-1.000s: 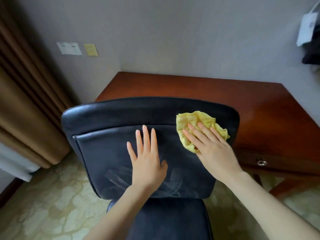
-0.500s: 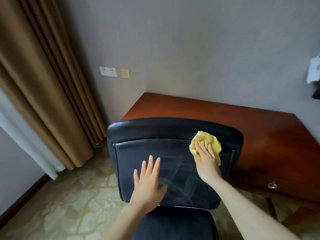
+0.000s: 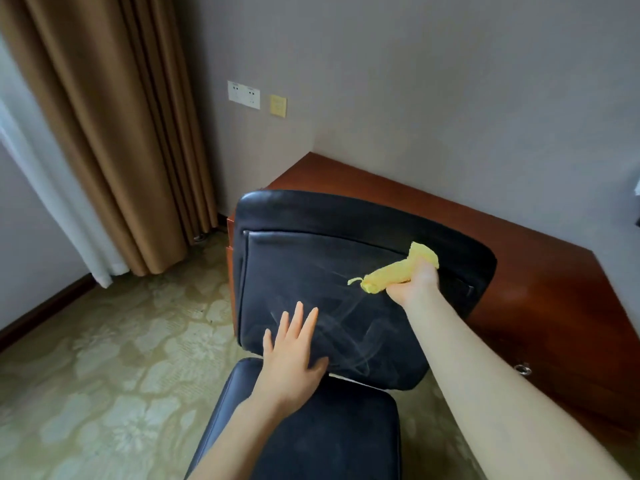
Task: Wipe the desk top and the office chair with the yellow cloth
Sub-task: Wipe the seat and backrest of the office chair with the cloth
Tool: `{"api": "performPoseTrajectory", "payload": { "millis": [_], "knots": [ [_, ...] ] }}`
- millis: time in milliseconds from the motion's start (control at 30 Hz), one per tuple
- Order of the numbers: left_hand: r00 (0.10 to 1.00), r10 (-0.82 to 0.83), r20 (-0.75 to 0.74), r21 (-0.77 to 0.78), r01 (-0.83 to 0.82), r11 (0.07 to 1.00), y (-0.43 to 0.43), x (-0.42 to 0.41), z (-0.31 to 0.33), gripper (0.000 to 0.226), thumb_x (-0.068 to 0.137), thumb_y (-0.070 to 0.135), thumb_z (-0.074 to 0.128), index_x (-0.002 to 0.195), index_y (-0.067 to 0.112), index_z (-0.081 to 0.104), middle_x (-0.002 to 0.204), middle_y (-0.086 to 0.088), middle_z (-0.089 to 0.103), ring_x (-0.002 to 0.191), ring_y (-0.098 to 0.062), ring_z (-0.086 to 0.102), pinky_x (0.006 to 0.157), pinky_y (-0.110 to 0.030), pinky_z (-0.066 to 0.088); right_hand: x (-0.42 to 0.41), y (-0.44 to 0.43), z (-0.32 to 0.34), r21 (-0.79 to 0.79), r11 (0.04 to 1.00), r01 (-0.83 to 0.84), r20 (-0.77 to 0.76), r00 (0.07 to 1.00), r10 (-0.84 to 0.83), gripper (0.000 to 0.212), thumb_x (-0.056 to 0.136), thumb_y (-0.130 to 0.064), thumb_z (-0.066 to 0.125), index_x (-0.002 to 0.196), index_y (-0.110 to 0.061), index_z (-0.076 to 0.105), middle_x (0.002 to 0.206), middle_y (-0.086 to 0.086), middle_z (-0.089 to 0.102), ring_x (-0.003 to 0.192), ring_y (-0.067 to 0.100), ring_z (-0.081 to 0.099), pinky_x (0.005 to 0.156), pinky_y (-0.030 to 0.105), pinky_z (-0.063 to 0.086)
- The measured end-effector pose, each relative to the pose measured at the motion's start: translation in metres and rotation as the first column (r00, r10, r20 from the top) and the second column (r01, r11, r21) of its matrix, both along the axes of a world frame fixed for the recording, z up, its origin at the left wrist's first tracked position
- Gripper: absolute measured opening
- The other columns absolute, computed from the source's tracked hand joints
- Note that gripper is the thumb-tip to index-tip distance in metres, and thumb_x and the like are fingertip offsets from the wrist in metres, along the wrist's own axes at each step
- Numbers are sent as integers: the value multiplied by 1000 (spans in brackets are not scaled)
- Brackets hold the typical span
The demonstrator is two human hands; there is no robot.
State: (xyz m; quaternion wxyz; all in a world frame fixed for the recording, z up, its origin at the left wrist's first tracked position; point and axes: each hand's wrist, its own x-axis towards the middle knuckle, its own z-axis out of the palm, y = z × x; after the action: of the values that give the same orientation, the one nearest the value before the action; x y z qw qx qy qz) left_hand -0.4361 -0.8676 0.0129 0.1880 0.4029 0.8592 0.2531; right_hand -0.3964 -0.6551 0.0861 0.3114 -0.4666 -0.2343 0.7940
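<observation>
Yellow cloth (image 3: 398, 273), soft fabric bunched into a thick roll. It is gripped in my right hand (image 3: 414, 285), fist closed round its middle. One end pokes out to the left with a thin loose tail, and the other puffs up above my knuckles. It sits at the upper right of the black leather backrest (image 3: 311, 271) of the office chair (image 3: 346, 213). I cannot tell whether it touches the leather.

My left hand (image 3: 292, 358) lies flat on the backrest's lower left edge, fingers (image 3: 297, 318) straight and spread, bracing it.

Progress, as I judge it: pale smeared streaks cross the backrest panel, so that face looks mostly wiped. The black padded seat (image 3: 329, 427) shows no such marks and is likely left to do. The reddish-brown wooden desk top (image 3: 536, 282) behind gleams evenly; done or not, I cannot say.

Brown curtain (image 3: 114, 133) hangs at left.
</observation>
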Motion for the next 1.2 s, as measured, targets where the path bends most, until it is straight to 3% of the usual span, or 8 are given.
{"api": "performPoseTrajectory", "payload": {
  "millis": [100,233,433,533,600,733,967,1200],
  "knots": [
    [998,66,12,-41,-65,997,7,18,-9,74,96,35,47,151,30,-1,159,4,-16,146,-21,-14,117,-45,-5,16,5,19,-235,970,-59,-265,964,-6,51,103,-31,25,144,0,28,143,28,35,128,47,38,102,54,33],
    [979,202,11,-49,-201,978,33,63,-15,73,96,35,47,151,30,0,159,2,-14,147,-22,-11,118,-44,0,67,24,36,-283,953,-109,-410,912,-18,30,101,-23,39,118,-9,59,106,15,64,89,32,63,72,39,49],
    [942,328,64,-34,-327,945,62,137,-12,72,97,33,48,151,33,0,158,7,-17,146,-17,-14,117,-38,-4,119,96,61,413,909,-51,-115,988,108,17,94,-31,55,106,-19,60,104,-2,67,90,13,67,73,31,52],
    [930,365,47,-81,-360,929,53,150,-14,68,97,36,46,150,35,3,156,9,-20,145,-17,-19,117,-38,-5,110,116,46,766,632,-119,198,979,-56,25,91,-34,59,106,-15,56,107,-3,60,94,8,59,81,28,47],
    [919,393,33,-111,-388,915,44,154,-14,66,98,38,45,149,36,4,151,11,-25,145,-20,-20,117,-38,-4,100,120,22,918,207,-337,374,911,-175,42,88,-35,57,120,-8,61,130,9,53,122,25,48,107,38,35],
    [903,429,25,-119,-423,898,28,158,-19,69,86,53,32,149,37,9,148,13,-24,139,-12,-25,118,-39,-4,82,133,-33,460,-567,-684,539,722,-434,47,82,-30,68,128,-31,59,149,10,39,139,38,20,109,60,-3],
    [940,341,-1,-173,-336,926,17,143,-32,62,97,46,39,149,38,9,157,4,-22,144,-23,-23,117,-41,-5,90,134,-44,-17,-574,-819,552,471,-688,66,89,-47,55,147,-44,23,158,0,-5,142,33,-16,106,58,-21],
    [958,287,22,-144,-282,949,13,132,-29,68,97,42,44,151,35,2,157,5,-22,144,-22,-24,117,-44,-7,92,134,-42,-173,-720,-672,534,550,-642,80,71,-33,80,141,-32,41,153,7,29,141,32,16,110,56,2]
  ]
}}
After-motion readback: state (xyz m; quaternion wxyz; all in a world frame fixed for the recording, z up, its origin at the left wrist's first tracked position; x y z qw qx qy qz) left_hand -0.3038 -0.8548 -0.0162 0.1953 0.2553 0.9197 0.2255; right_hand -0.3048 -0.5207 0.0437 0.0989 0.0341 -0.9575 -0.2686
